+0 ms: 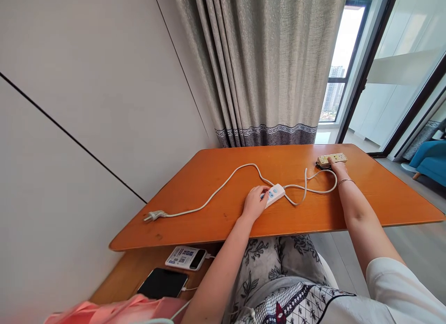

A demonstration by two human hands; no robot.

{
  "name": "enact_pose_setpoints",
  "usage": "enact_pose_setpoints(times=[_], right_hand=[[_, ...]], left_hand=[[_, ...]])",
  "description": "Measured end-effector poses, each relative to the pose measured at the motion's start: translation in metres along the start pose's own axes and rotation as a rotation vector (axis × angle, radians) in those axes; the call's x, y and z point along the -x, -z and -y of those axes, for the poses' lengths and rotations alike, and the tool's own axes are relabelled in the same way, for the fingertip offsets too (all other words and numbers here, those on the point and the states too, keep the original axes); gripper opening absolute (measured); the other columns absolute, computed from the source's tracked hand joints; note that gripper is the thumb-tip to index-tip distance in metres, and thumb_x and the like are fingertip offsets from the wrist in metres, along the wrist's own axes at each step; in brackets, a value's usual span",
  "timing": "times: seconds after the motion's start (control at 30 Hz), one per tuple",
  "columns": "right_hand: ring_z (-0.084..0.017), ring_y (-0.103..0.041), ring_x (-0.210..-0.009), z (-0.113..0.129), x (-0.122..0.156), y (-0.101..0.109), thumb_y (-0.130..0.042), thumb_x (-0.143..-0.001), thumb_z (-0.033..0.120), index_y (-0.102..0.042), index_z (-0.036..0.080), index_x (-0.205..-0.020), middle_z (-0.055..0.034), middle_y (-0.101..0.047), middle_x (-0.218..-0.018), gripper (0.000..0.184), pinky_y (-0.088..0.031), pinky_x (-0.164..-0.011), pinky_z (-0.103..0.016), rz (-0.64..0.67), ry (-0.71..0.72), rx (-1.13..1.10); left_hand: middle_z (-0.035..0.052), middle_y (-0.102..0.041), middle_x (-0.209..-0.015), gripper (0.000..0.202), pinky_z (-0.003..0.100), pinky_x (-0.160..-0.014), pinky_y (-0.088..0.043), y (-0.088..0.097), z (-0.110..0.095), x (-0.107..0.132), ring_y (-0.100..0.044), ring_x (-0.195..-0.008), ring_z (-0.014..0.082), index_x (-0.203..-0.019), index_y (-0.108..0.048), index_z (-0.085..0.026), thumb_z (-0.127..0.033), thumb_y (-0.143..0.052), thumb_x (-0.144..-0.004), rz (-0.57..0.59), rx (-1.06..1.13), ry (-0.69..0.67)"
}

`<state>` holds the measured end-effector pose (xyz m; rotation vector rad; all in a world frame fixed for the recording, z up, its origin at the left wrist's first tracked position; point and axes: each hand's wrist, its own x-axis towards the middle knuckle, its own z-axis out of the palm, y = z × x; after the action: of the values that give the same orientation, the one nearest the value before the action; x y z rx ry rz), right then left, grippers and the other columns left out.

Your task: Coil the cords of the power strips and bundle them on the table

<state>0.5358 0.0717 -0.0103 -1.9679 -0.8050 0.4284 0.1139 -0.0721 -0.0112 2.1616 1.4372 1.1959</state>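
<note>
Near end of white power strip (275, 194) under left hand (255, 203).

No legible text; power bank (186, 258) label too small

Both bare forearms reach forward from the body, the left one angled inward, the right one stretched farther out and nearly straight. The left hand (255, 202) lies palm down, fingers curled loosely, thumb toward the right hand. The right hand (337, 168), well ahead and to the right, rests palm down with fingers pressed forward; a thin bracelet (345, 181) circles its wrist.
</note>
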Motion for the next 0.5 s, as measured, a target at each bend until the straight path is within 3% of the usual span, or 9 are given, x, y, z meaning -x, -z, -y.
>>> enact_pose_setpoints(times=[0.1, 0.2, 0.37, 0.5], right_hand=[[-0.039, -0.058, -0.123, 0.000, 0.001, 0.002, -0.065, -0.081, 0.060, -0.066, 0.006, -0.111, -0.0313, -0.063, -0.123, 0.062, -0.042, -0.106, -0.051, -0.011, -0.078, 0.046], [-0.036, -0.059, -0.122, -0.005, 0.005, 0.007, -0.053, -0.091, 0.056, -0.064, 0.005, -0.115, -0.0303, -0.063, -0.123, 0.058, -0.044, -0.104, -0.044, -0.047, -0.068, 0.046], [-0.024, -0.064, -0.109, -0.020, 0.021, 0.015, -0.052, -0.091, 0.031, -0.058, 0.007, -0.123, -0.0203, -0.067, -0.120, 0.041, -0.048, -0.094, -0.031, -0.066, 0.097, 0.028], [-0.020, -0.064, -0.096, -0.024, 0.033, 0.015, -0.050, -0.086, 0.019, -0.065, 0.010, -0.115, -0.0127, -0.071, -0.109, 0.034, -0.048, -0.088, -0.028, 0.004, 0.277, 0.054]], left_hand=[[0.0085, -0.073, -0.097, 0.016, 0.039, -0.086, -0.051, 0.000, 0.000, 0.001, -0.065, -0.093, 0.0240, -0.092, -0.069, -0.021, -0.022, -0.053, -0.087, 0.004, -0.012, -0.013], [0.0085, -0.073, -0.098, 0.016, 0.039, -0.088, -0.051, 0.000, 0.001, 0.001, -0.065, -0.094, 0.0240, -0.092, -0.069, -0.020, -0.021, -0.053, -0.087, 0.015, -0.021, -0.014], [0.0085, -0.073, -0.099, 0.015, 0.040, -0.088, -0.050, -0.002, 0.003, 0.001, -0.065, -0.094, 0.0245, -0.092, -0.068, -0.020, -0.019, -0.054, -0.087, 0.016, -0.018, -0.020], [0.0083, -0.072, -0.098, 0.016, 0.039, -0.088, -0.050, -0.003, 0.004, 0.002, -0.065, -0.096, 0.0247, -0.093, -0.069, -0.021, -0.020, -0.054, -0.087, 0.005, -0.010, -0.015]])
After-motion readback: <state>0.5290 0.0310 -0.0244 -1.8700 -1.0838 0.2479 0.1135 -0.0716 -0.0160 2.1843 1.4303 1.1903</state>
